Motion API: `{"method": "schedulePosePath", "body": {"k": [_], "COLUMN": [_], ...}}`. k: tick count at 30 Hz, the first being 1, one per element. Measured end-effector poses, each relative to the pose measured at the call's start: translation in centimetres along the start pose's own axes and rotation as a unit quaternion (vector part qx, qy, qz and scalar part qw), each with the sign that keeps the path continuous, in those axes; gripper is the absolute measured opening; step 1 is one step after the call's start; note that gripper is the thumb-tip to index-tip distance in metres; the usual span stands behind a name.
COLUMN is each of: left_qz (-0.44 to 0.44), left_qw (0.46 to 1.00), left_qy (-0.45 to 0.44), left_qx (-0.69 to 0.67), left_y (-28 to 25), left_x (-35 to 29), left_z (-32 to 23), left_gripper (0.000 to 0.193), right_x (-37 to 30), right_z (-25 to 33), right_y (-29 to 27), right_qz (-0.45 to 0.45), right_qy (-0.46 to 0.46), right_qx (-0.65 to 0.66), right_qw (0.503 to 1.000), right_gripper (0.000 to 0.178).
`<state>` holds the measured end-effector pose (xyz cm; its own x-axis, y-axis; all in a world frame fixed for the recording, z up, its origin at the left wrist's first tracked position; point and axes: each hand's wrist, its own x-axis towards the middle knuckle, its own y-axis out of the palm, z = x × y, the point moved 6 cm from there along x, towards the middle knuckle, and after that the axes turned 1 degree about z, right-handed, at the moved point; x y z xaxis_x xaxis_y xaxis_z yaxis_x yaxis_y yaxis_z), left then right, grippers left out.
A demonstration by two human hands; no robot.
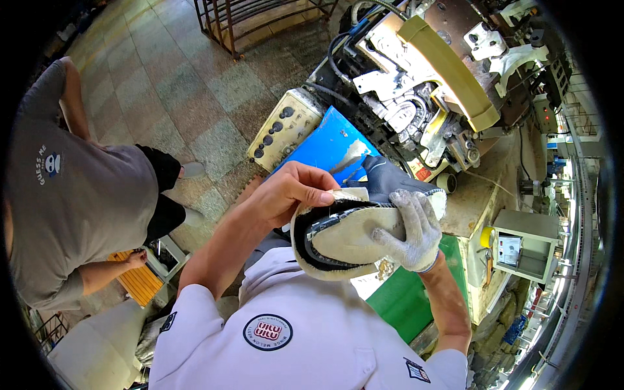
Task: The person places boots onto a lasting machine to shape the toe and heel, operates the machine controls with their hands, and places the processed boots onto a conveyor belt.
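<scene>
In front of my chest is an unfinished shoe (346, 238), bottom side up, with a pale sole face and a cream upper edge standing loose around a dark inner gap. My bare left hand (300, 186) pinches the upper's edge between thumb and fingers, beside a small cream flap. Wearing a whitish knit glove, my right hand (413, 233) grips the shoe from the other end, fingers spread over the sole face. Behind the shoe is a dark grey piece (388, 179); whether it belongs to the shoe or is a separate glove I cannot tell.
Beyond my hands stands a machine (416, 97) with metal parts and a yellow curved cover (448, 71). A beige control box (286, 130) with black knobs adjoins a blue panel (341, 144). At left is another person (84, 201); a metal rack (260, 23) stands far back.
</scene>
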<state>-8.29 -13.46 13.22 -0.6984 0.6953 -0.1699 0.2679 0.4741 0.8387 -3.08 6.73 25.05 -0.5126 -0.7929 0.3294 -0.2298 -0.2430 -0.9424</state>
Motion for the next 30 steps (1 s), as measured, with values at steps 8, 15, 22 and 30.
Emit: {"method": "schedulePosePath", "body": {"k": [8,15,22,30], "left_qz": [-0.067,-0.033,-0.057,-0.116], "left_qw": [0.969,0.994,0.968,0.943], "left_qy": [0.003,-0.007,-0.014,0.031], "left_qx": [0.236,0.100,0.243,0.309], "left_y": [2.0,1.5,1.4,2.7], "left_x": [-1.1,-1.7,-0.8,-1.0], "left_z": [-1.2,-0.7,-0.7,-1.0], "left_gripper": [0.028,0.024,0.023,0.026], "right_x": [0.6,0.8,0.3,0.8], "right_z": [0.3,0.6,0.8,0.9], "right_y": [0.1,0.1,0.5,0.5], "right_qz": [0.000,-0.005,-0.004,-0.013], "right_qy": [-0.016,-0.008,0.012,0.044], "right_qx": [-0.020,-0.010,-0.009,0.019], "right_qw": [1.000,1.000,1.000,0.999], "right_gripper": [0.035,0.036,0.037,0.038]}}
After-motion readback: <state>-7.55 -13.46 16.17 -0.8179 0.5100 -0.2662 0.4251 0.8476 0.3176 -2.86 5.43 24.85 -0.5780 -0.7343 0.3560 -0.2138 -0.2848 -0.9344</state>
